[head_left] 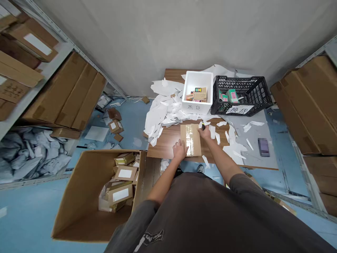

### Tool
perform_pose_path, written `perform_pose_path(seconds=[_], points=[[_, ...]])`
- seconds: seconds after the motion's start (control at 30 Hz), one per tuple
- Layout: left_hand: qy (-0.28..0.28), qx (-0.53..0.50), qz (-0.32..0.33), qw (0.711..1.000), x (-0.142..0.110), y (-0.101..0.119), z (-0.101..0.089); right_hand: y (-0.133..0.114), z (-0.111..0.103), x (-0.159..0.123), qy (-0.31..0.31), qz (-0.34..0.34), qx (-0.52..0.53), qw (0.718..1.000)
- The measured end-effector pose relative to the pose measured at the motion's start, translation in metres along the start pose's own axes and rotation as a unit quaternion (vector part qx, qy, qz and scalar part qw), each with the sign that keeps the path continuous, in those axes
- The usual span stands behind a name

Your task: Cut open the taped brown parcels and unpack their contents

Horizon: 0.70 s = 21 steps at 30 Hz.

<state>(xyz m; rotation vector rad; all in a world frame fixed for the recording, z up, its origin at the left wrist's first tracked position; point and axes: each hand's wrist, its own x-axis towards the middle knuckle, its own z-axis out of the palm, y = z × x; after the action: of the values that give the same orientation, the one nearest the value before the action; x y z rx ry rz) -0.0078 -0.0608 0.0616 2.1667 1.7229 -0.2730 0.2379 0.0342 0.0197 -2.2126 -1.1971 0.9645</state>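
Lies flat on the wood-grain tabletop, near the front edge, as a brown rectangular cardboard box; runs lengthwise front to back, bears glossy clear tape down the middle. Shows beside the far right corner as a small black-and-yellow tool, partly hidden in the right hand.

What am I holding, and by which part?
Your right hand grips a small black-and-yellow tool by its near end. Your left hand rests at the left edge of the cardboard box.
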Motion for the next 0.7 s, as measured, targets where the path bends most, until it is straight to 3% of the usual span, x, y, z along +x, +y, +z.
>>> perform_pose_path(seconds=[0.07,0.13,0.23,0.33,0.5,0.7], points=[[0.030,0.018,0.061,0.998,0.008,-0.010,-0.006,0.014,-0.004,-0.019,0.011,0.013,0.019,1.000],[0.021,0.042,0.169,0.984,0.020,-0.021,-0.012,0.035,-0.002,-0.049,0.003,0.024,0.075,0.997],[-0.011,0.073,0.336,0.939,0.038,-0.028,-0.019,0.065,0.012,-0.094,-0.049,0.051,0.117,0.991],[-0.024,0.093,0.424,0.901,0.052,-0.022,-0.022,0.078,0.023,-0.114,-0.053,0.104,0.136,0.984],[-0.067,0.140,0.453,0.878,0.065,0.002,-0.027,0.074,0.013,-0.086,-0.035,0.075,0.122,0.989],[-0.049,0.131,0.371,0.918,0.055,0.025,-0.027,0.053,-0.007,-0.040,-0.049,0.020,-0.008,0.999]])
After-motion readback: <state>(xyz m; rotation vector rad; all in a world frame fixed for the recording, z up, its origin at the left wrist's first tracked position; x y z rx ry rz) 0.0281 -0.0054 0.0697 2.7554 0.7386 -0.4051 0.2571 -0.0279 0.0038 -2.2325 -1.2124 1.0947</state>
